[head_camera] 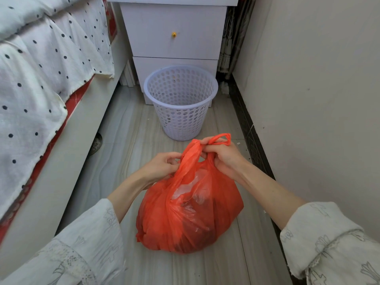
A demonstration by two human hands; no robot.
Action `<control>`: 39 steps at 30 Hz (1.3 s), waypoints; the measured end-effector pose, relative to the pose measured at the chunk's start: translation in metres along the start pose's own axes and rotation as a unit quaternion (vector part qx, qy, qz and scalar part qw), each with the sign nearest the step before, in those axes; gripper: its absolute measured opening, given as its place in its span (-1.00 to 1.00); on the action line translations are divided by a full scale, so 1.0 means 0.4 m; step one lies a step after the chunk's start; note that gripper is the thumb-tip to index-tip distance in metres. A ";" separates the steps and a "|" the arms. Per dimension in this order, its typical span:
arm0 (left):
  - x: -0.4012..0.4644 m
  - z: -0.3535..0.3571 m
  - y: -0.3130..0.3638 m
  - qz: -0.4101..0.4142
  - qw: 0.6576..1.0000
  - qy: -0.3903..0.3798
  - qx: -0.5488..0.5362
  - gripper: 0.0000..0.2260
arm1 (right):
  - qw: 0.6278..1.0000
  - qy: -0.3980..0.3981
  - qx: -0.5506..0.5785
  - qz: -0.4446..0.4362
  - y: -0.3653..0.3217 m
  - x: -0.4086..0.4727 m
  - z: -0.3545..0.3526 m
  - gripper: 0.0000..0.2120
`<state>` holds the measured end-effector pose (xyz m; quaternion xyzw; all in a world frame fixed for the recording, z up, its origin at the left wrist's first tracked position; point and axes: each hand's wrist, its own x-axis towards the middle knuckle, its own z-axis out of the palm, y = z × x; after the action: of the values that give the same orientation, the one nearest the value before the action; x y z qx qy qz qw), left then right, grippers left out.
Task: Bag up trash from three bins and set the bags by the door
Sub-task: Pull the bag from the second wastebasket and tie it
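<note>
A full red plastic trash bag (189,212) sits on the floor in front of me, with clear plastic showing through its top. My left hand (162,165) pinches one bag handle at the left. My right hand (222,155) grips the other handle, whose red loop sticks up above my fingers. Beyond the bag stands a pale lilac perforated bin (181,101), upright and with no liner in it.
A white nightstand (172,31) with a gold knob stands behind the bin. A bed with a polka-dot cover (41,75) runs along the left. A wall with a dark skirting (253,140) closes the right side. A shoe (96,144) peeks from under the bed.
</note>
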<state>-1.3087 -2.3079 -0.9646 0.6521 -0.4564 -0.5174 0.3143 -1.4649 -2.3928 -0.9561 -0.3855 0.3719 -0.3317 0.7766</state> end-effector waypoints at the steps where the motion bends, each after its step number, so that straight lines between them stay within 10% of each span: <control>1: 0.005 -0.001 -0.004 0.009 0.999 0.040 0.025 -0.79 | 1.000 0.000 -0.003 -0.002 0.000 0.002 -0.004 -0.71; 7: 0.004 -0.021 0.020 0.061 0.961 0.222 -0.155 -0.79 | 0.999 0.000 -0.032 0.007 -0.011 0.012 -0.024 -0.69; 12: 0.014 -0.028 0.066 0.086 0.837 0.142 -0.521 -0.79 | 0.997 0.043 0.061 0.038 -0.037 0.015 0.003 -0.55; 17: 0.021 -0.028 0.071 0.080 0.753 0.163 -0.633 -0.66 | 0.965 0.082 0.243 0.049 -0.078 0.019 0.035 -0.53; 31: -0.011 -0.125 -0.067 0.016 0.867 0.346 -0.359 -0.68 | 0.930 0.351 0.052 0.100 -0.073 -0.003 -0.245 -0.71; 39: -0.009 -0.138 -0.121 -0.024 0.876 0.334 -0.346 -0.69 | 0.915 0.390 0.010 0.106 -0.064 -0.028 -0.282 -0.72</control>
<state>-1.2429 -2.2894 -0.9912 0.6466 -0.1003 -0.4009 0.6412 -1.5704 -2.4359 -0.9788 -0.1756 0.6807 -0.3752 0.6042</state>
